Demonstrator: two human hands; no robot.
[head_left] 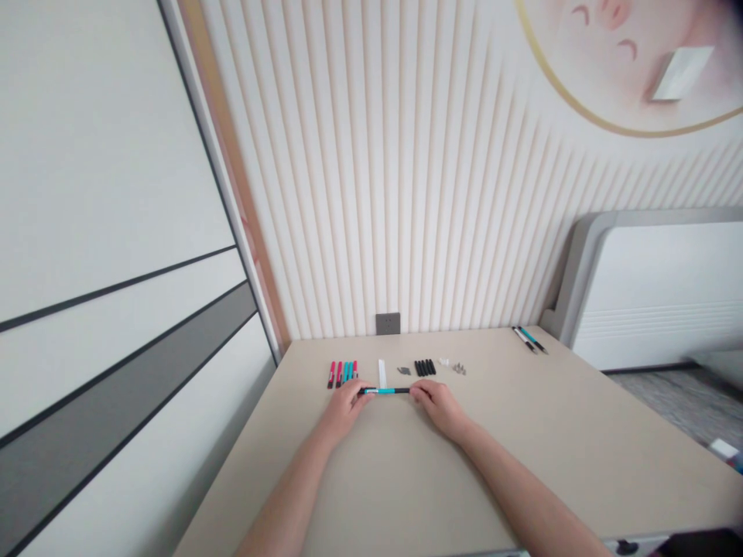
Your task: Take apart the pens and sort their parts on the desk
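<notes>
Between my two hands a blue and black pen [386, 391] lies level, just above or on the table. My left hand [347, 402] is closed on its left end, and my right hand [434, 398] pinches the black right end. Behind my left hand is a row of pink and blue pen barrels [340, 373]. Beyond the held pen lie thin white refills [381, 373], small dark grey clips [404, 371] and several black grip tubes [425, 367]. Further right are small white parts [444, 362] and small greyish tips [459, 369].
Two whole pens [529, 340], one white and one blue, lie at the back right of the beige table [522, 449]. A ribbed wall with a dark socket [388, 323] rises behind. A white cabinet [116, 309] stands left, a bed headboard [662, 278] right.
</notes>
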